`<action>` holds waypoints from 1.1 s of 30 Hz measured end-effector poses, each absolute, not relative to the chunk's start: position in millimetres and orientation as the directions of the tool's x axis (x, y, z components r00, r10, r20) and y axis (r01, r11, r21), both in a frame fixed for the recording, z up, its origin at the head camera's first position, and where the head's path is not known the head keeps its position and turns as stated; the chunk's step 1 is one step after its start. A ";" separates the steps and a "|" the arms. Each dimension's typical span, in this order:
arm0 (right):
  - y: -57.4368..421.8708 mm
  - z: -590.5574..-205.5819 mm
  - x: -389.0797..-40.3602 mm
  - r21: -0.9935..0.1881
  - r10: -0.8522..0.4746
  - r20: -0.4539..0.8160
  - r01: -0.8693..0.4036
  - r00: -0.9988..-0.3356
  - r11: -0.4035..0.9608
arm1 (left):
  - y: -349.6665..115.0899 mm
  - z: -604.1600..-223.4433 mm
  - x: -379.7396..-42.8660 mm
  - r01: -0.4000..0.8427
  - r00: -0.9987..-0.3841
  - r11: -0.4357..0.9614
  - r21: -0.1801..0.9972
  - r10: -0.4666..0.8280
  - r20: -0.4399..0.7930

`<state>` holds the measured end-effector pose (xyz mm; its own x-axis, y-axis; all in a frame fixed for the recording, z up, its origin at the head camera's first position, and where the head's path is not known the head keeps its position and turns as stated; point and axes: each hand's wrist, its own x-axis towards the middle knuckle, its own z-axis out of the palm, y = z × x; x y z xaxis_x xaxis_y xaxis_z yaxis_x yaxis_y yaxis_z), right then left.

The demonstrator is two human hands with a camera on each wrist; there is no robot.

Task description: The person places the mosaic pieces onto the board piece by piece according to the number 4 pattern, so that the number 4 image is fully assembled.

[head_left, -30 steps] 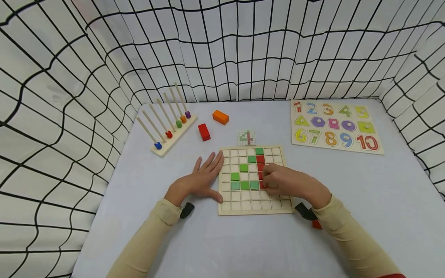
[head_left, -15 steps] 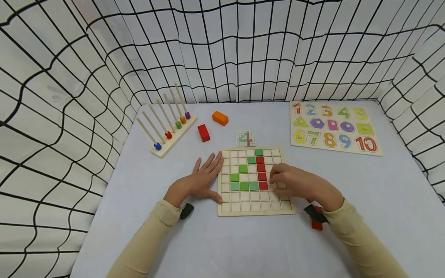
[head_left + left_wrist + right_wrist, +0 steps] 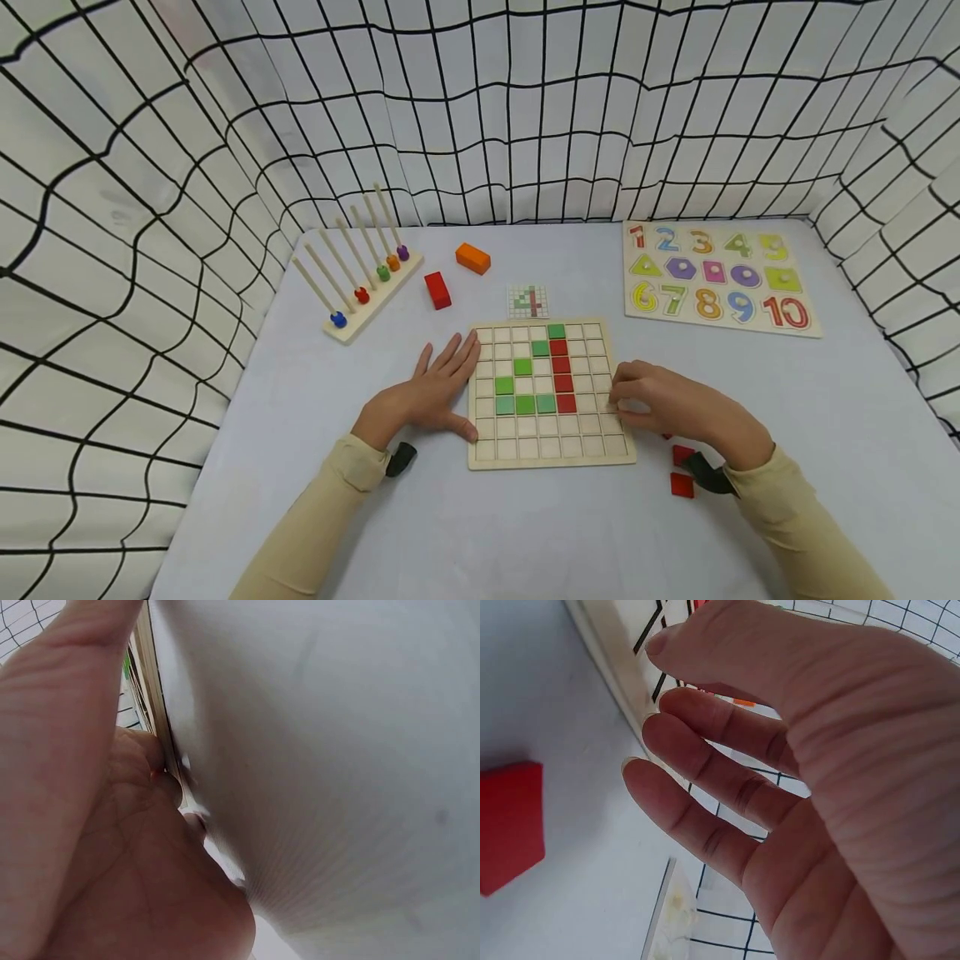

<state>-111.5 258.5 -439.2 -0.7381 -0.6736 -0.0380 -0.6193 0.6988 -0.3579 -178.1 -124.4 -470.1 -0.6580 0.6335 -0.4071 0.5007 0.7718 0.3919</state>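
Note:
A wooden grid board (image 3: 539, 448) lies flat on the white table. Green square tiles (image 3: 522, 367) form a diagonal and a row on it, and red square tiles (image 3: 562, 364) stand in a column at the right end of that row. My left hand (image 3: 420, 402) lies with spread fingers along the board's left edge, fingertips and thumb touching it. Over the right edge hovers my right hand (image 3: 678, 408), its fingers loosely bent; the right wrist view shows nothing between thumb and fingers. Loose red tiles (image 3: 682, 485) lie beside the right wrist, one partly hidden by the hand.
Behind the board is a small pattern card (image 3: 527, 302). A red block (image 3: 437, 290) and an orange block (image 3: 472, 258) lie farther back, near a peg stand (image 3: 372, 300) with coloured beads. A number puzzle board (image 3: 720, 279) lies at the back right. Black netting surrounds the table.
My right hand has moved right, from the red column to the board's right edge, uncovering the lowest red tile and more loose red tiles. The left hand has stayed in place.

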 end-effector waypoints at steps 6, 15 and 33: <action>270.7 -440.6 -101.8 -0.338 -0.641 -0.055 -0.590 -0.766 0.734 | -125.6 -472.4 -177.6 0.496 -0.649 0.753 0.432 0.652 -0.392; 288.5 -439.8 -88.8 -0.322 -0.556 -0.095 -0.503 -0.825 0.802 | -126.3 -472.9 -177.1 0.494 -0.652 0.758 0.427 0.647 -0.395; 307.9 -445.0 -81.4 -0.414 -0.534 -0.155 -0.437 -0.831 0.799 | -124.9 -468.6 -176.3 0.503 -0.654 0.766 0.401 0.641 -0.402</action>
